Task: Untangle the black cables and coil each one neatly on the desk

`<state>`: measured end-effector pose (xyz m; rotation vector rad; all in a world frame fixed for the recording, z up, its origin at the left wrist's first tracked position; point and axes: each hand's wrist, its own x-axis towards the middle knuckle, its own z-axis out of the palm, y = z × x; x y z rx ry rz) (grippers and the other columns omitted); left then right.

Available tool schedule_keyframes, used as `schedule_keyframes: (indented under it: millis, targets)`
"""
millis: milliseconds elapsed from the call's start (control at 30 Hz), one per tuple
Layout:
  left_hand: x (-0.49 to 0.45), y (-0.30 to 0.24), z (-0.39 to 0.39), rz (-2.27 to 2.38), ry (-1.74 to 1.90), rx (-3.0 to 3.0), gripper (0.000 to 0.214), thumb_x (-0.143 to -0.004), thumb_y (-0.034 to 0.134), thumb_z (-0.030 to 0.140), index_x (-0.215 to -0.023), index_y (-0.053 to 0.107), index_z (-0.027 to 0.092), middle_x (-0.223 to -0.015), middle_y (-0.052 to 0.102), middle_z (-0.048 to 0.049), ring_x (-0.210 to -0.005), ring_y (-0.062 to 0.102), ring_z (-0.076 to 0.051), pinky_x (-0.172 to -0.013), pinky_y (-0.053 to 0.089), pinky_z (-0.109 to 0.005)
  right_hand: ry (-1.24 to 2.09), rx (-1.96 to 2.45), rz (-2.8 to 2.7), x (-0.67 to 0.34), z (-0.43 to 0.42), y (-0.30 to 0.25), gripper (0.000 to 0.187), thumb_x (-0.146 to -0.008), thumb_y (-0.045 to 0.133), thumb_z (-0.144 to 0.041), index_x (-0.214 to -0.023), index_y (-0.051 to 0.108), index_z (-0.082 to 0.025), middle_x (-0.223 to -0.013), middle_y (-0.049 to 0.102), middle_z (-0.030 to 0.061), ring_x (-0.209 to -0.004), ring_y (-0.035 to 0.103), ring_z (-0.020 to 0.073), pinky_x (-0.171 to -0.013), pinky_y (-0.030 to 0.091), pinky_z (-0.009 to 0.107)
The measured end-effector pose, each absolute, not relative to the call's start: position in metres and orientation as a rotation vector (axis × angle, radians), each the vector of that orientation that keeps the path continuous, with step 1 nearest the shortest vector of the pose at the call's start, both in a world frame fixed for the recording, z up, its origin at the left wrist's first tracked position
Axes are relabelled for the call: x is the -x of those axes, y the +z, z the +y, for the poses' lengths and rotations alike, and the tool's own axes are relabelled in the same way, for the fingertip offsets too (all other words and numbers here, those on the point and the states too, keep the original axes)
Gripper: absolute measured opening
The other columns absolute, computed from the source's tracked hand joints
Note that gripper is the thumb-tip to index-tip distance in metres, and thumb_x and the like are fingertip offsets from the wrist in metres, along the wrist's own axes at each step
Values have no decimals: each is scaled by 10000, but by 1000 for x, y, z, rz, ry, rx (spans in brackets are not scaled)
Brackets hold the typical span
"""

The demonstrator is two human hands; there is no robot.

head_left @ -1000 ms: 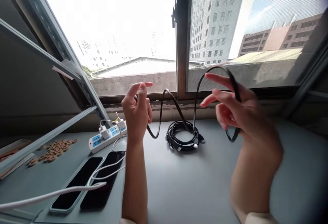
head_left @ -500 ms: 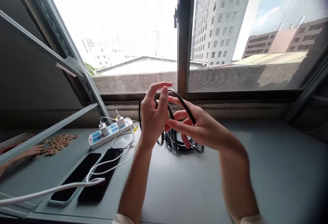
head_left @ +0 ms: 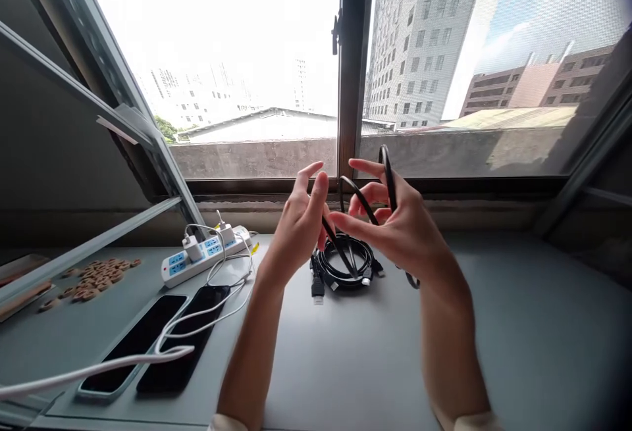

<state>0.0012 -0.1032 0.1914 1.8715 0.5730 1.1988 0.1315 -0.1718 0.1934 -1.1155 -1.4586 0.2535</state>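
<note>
My left hand (head_left: 299,230) is raised over the table with its fingers curled round a black cable (head_left: 363,201), thumb and index pointing up. To its right, my right hand (head_left: 402,224) holds loops of the same cable, which pass between its thumb and fingers and hang below the palm. A stretch of cable slants down from my left fingers. Behind and beneath the hands lies a coil of black cables (head_left: 323,266) on the table. Several plugs with pale tips stick out round this coil. The cable's ends in my hands cannot be made out.
On the grey table (head_left: 336,365), a white power strip (head_left: 205,256) carries plugged-in chargers. A white cord (head_left: 99,370) crosses two phones, one dark (head_left: 172,365) and one light-edged (head_left: 111,375). Small wooden pieces (head_left: 96,279) lie beyond the metal frame (head_left: 133,95). A window stands behind.
My right hand has moved right and up with cable loops over it, away from my left hand. The coil on the table now shows more. Another person's hand at the left has withdrawn.
</note>
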Motion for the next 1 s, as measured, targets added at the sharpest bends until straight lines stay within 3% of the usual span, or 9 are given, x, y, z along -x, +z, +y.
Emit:
schedule_keyframes:
  millis: [133, 233, 433, 500, 567, 700, 833, 933, 1000]
  targets:
    - [-5, 189, -104, 457, 1073, -1803, 613, -889, 259, 625, -1333, 333, 209, -439, 472, 35, -304, 427, -120, -296, 278, -196, 395, 1055, -1521, -130, -173, 192, 748, -681, 775, -366, -1316, 418, -193, -748, 589, -4, -603, 606, 152, -439, 499, 201]
    - [-3, 191, -103, 433, 1084, -1859, 592, -898, 366, 555, -1360, 275, 197, -463, 495, 33, -323, 459, -131, -299, 306, -201, 450, 1043, -1521, -134, -175, 192, 733, -692, 771, -361, -1312, 423, -183, -777, 610, 6, -525, 604, 145, -354, 468, 182]
    - [6, 192, -94, 447, 1131, -1949, 645, -864, 540, 459, -1376, 266, 179, -504, 542, 25, -327, 477, -141, -351, 396, -248, 314, 1078, -1523, -145, -172, 192, 352, -886, 563, -380, -1153, 590, -152, -691, 645, 18, -568, 637, 152, -432, 510, 170]
    - [6, 191, -90, 446, 1165, -1926, 646, -856, 554, 460, -1371, 289, 175, -501, 537, 22, -334, 476, -146, -354, 398, -259, 258, 1084, -1526, -146, -170, 192, 310, -912, 519, -384, -1061, 646, -143, -664, 650, 24, -571, 640, 151, -435, 510, 164]
    - [6, 190, -88, 447, 1260, -1928, 621, -852, 562, 451, -1354, 332, 168, -577, 575, -14, -439, 547, -178, -416, 452, -285, 238, 1066, -1513, -145, -168, 192, 311, -918, 510, -385, -1021, 664, -136, -684, 658, 31, -580, 643, 152, -425, 510, 158]
    - [8, 188, -88, 491, 1499, -2020, 468, -851, 579, 378, -1251, 471, 161, -906, 615, -103, -825, 611, -255, -705, 527, -363, 231, 1014, -1476, -142, -165, 192, 297, -914, 518, -374, -1058, 651, -151, -833, 664, 45, -653, 654, 156, -423, 516, 148]
    - [13, 185, -92, 608, 1418, -2093, 481, -873, 535, 341, -1299, 405, 160, -851, 611, -80, -795, 606, -231, -781, 505, -377, 346, 1026, -1474, -139, -162, 188, 318, -933, 473, -381, -1174, 585, -207, -889, 650, 33, -684, 656, 158, -427, 521, 152]
    - [14, 185, -93, 622, 1281, -2095, 541, -898, 470, 384, -1373, 288, 200, -791, 606, -44, -757, 609, -211, -805, 492, -383, 512, 1046, -1565, -135, -161, 186, 351, -931, 461, -414, -1224, 543, -238, -856, 642, 15, -579, 640, 140, -386, 497, 158]
    - [12, 186, -94, 610, 1240, -2068, 543, -904, 438, 442, -1376, 282, 225, -853, 613, -52, -844, 611, -224, -856, 469, -398, 565, 1055, -1644, -131, -162, 187, 373, -903, 518, -416, -1224, 539, -227, -788, 632, 1, -487, 602, 116, -372, 467, 155]
